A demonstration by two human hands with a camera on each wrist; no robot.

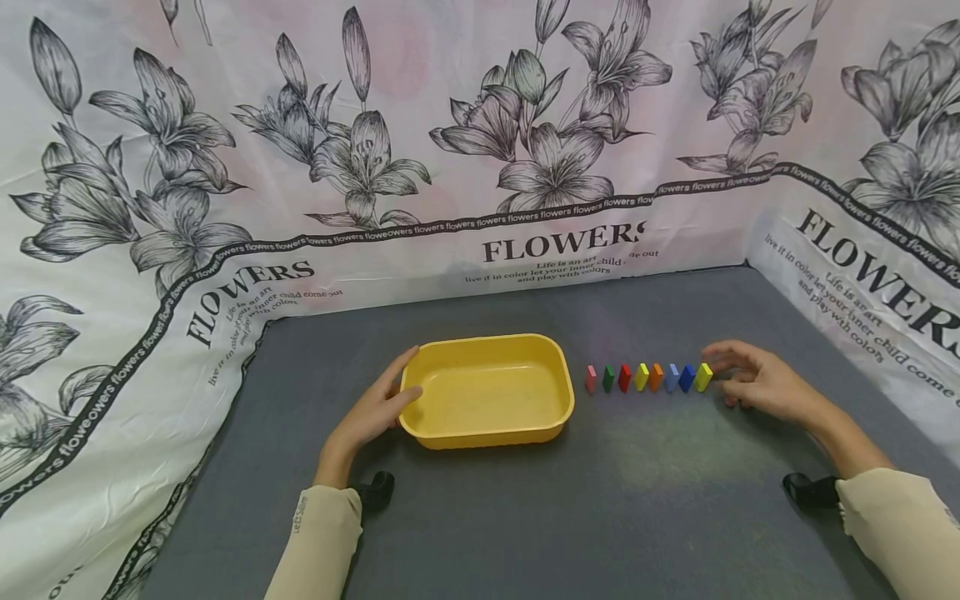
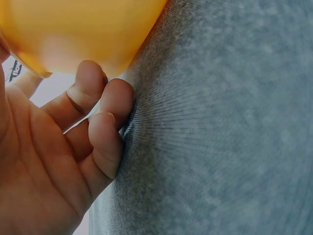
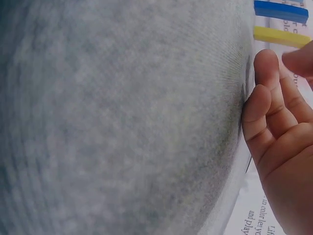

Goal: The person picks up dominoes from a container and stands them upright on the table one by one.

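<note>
On the grey surface [image 1: 525,517], w/ a flower-print cloth [image 1: 480,125] standing as a wall behind and at both sides, sits a yellow tub [image 1: 487,390], roughly centre, open side up. Right of the tub, a bit apart, a row of small blocks stands on edge: pink [image 1: 591,378], green [image 1: 608,377], red [image 1: 624,377], yellow [image 1: 641,376], orange [image 1: 656,376], light blue [image 1: 672,377], dark blue [image 1: 687,377], and a 2nd yellow block [image 1: 702,377] at the right end. Left hand [image 1: 372,408] lies against the tub's left wall, thumb along the rim, fingers relaxed and only lightly bent; wrist view shows the fingers [image 2: 105,122] down on the surface beside the tub's underside, gripping nothing. Right hand [image 1: 753,385] rests on the surface just right of the row, fingers loosely spread, fingertips near the end yellow block; can't tell if they touch it. Holds nothing. Right wrist view: dark blue and yellow blocks just past the fingertips [image 3: 266,63].
</note>
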